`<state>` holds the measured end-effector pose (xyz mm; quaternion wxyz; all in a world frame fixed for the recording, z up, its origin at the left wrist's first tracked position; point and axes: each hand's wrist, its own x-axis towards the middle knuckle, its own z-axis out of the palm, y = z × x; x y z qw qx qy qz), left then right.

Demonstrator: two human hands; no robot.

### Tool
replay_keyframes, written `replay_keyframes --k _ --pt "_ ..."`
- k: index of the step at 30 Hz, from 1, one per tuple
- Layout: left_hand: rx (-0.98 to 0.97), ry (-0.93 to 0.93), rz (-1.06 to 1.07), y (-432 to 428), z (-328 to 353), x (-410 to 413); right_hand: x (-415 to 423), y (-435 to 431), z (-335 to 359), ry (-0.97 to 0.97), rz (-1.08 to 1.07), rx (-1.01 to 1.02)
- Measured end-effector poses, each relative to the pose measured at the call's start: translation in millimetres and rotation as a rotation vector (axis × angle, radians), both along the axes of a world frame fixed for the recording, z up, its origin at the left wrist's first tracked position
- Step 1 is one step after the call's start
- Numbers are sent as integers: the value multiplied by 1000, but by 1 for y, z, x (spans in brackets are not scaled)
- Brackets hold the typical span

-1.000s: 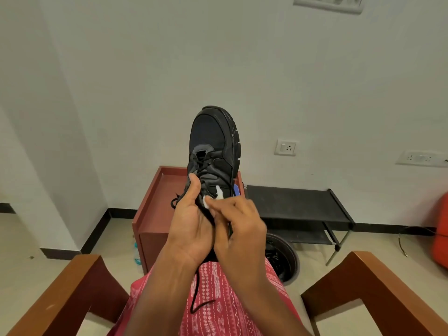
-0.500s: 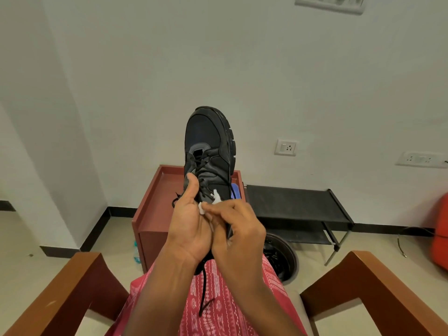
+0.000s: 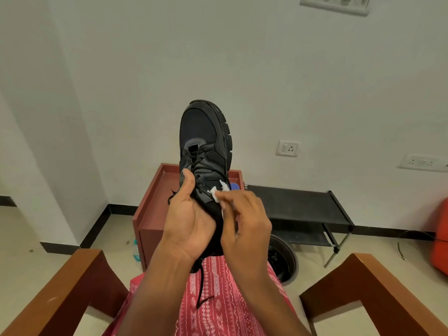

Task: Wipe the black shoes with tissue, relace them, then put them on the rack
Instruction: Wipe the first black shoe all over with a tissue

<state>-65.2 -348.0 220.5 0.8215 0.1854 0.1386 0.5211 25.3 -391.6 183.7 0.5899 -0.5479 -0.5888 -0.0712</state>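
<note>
- Black lace-up shoe (image 3: 206,141) with a thick bumpy sole: it is held up in the air over the person's lap, toe pointing up and sole turned to the right.
- The left hand (image 3: 189,221) grips the shoe from the left side. The palm faces the camera, the thumb lies up along the laces, and the fingers go round behind the shoe, out of sight.
- The right hand (image 3: 244,221) has its fingers curled and pinches a small white crumpled tissue (image 3: 214,194). The tissue touches the shoe's upper part, close to the left thumb.
- Both forearms reach up from the bottom of the view and come close together at the shoe.
- A loose black lace end (image 3: 201,284) hangs down from the shoe onto the pink patterned cloth (image 3: 218,299) on the lap.
- Behind the shoe stands a red-brown wooden tabletop (image 3: 155,202) with a raised edge.
- A low black shoe rack (image 3: 291,202) stands just to the right of it, against the white wall.
- Brown wooden chair arms (image 3: 80,282) sit on each side of the lap.
</note>
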Motion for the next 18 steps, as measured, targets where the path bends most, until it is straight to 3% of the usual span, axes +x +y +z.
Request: replay_keyframes --k 10,18 --pt "26 72 -51 -14 4 18 27 53 36 -14 -92 83" --pt "-4 120 37 -6 0 11 0 9 2 -53 -40 46"
